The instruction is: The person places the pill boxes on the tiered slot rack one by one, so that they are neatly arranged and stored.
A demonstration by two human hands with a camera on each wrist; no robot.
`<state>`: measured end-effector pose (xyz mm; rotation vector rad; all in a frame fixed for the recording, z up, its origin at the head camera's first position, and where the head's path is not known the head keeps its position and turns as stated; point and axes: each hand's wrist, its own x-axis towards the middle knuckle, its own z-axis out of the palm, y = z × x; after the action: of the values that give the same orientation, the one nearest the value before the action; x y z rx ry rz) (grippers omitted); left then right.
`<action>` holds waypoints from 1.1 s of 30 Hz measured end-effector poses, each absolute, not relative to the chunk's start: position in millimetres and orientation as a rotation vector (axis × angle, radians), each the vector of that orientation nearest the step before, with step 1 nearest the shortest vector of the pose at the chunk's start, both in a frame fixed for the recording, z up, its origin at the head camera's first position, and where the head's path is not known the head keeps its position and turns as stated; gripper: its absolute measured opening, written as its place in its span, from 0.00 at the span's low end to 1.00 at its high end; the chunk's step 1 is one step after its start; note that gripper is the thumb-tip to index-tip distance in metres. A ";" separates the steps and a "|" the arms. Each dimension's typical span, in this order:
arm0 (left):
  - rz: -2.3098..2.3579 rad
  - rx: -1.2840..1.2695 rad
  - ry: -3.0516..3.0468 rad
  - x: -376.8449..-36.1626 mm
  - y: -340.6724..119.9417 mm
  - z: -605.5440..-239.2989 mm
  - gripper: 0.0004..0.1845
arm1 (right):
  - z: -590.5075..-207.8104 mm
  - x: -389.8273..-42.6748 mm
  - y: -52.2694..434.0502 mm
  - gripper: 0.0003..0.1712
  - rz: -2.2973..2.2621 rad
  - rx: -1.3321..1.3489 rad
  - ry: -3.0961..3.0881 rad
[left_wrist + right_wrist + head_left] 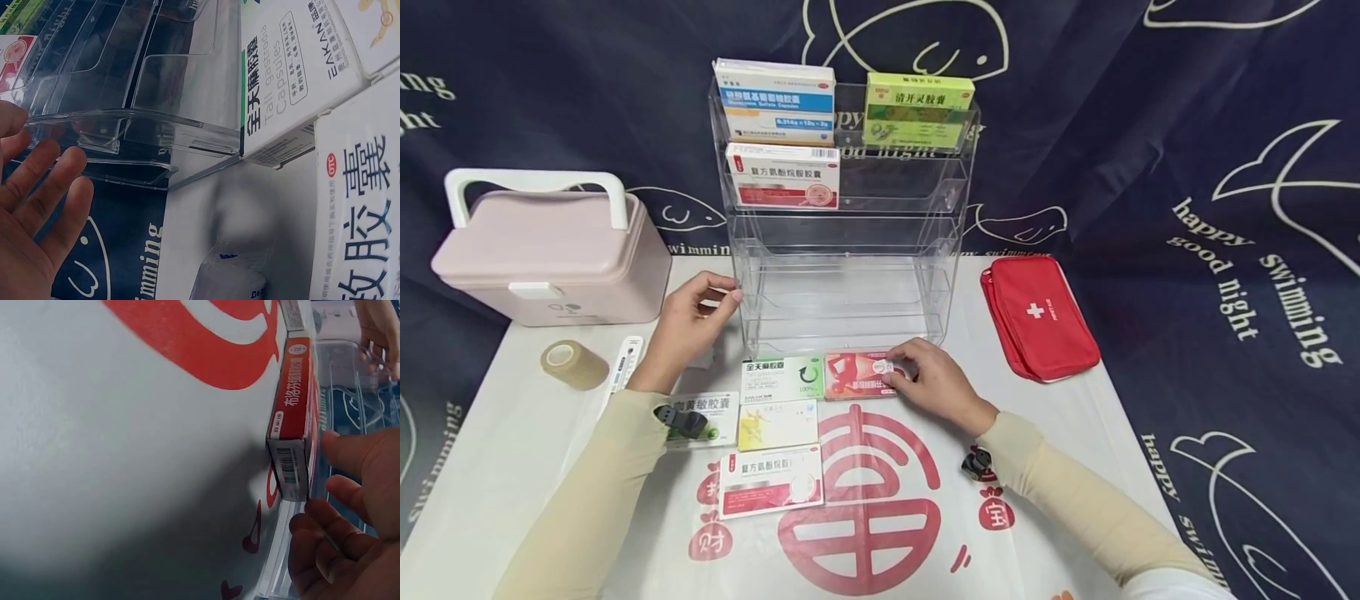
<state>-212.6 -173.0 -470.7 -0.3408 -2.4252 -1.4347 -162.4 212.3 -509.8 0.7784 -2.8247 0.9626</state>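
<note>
Right hand point(934, 382): rests on the right end of the red medicine box point(859, 375), which lies flat on the counter point(512, 467) directly in front of the clear acrylic rack point(850, 275); its fingers point(350, 453) are loosely curved over the box end, narrow gap, touching it, and the wrist view shows the box not yet lifted, its barcode end facing the palm. Left hand point(688, 329): raised beside the rack's lower left edge, fingers point(47, 181) relaxed and spread, holding nothing; whether the fingertips touch the rack wall cannot be told. Adjacent stock on the counter: 1 green-and-white box point(781, 379) touching the red box's left end, 1 yellow box point(777, 424) below it, 1 white-and-red box point(771, 481) lower still, 1 white box with green print point(715, 414) partly under the left forearm. Rack contents: blue-and-white box point(775, 100) and green box point(917, 108) on the top tier, 1 white-and-red box point(782, 175) on the tier beneath. Surroundings: pink carry case point(550, 250) far left, tape roll point(572, 364) near it, red first-aid pouch point(1037, 317) at right.
</note>
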 end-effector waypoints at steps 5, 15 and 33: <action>-1.449 -0.348 -2.412 -212.8 -172.8 -469.8 0.10 | -512.0 -161.0 209.9 0.18 0.858 0.767 -2.859; -1.472 -0.354 -2.404 -211.6 -173.7 -469.0 0.10 | -512.4 -152.2 209.1 0.21 0.873 0.764 -2.871; -1.461 -0.350 -2.417 -211.5 -173.8 -469.2 0.11 | -515.6 -150.3 210.7 0.27 0.968 0.793 -2.908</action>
<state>-211.5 -173.8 -469.2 -0.3501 -2.4167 -1.4615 -150.3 210.7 -515.6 0.7932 -2.9082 0.9676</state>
